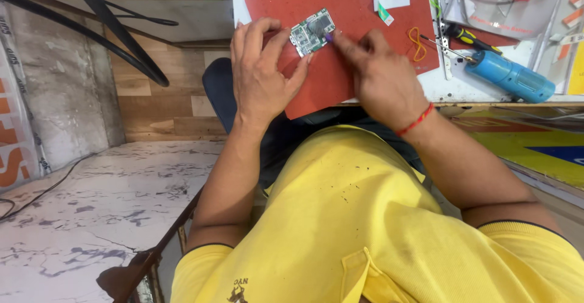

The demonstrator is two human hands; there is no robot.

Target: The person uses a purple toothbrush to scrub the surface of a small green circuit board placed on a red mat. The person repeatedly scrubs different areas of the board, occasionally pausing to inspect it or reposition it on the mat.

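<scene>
The left hand [260, 75] grips a small circuit board [312, 31] by its edge, steadying it above the red mat [340, 11] near the worktop's front edge. The right hand [380, 75] has its fingers pinched shut on a small purple-tipped tool [329, 36], touching the board.

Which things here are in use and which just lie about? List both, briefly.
In use:
- small green circuit board, gripped by the left hand
- right hand, fingertips at the board's edge
- red rubber work mat

Lying about:
- blue cylindrical power tool
- orange rubber band
- yellow-handled screwdriver
</scene>
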